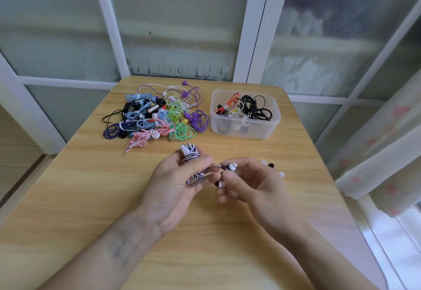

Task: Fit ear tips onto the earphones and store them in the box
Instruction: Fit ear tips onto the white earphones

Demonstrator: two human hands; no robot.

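wooden table (91,198) sits against frosted window panels (173,27), curtain (376,153) at 3 o'clock. tangled earphone pile (157,116) at 11, clear box (245,128) (some cables already inside) at 1. left hand (175,182) grips a striped coiled earphone (192,153); right hand (248,180) pinches its earbud (230,167). loose ear tips (271,166) just past the right fingers.

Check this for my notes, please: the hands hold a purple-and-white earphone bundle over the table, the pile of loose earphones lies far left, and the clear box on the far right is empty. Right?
Not quite: the clear box is not empty. The head view shows black, red and white earphones already in it. The rest holds: the left hand grips the purple-and-white earphone bundle, the right hand pinches an earbud, and the pile lies far left.
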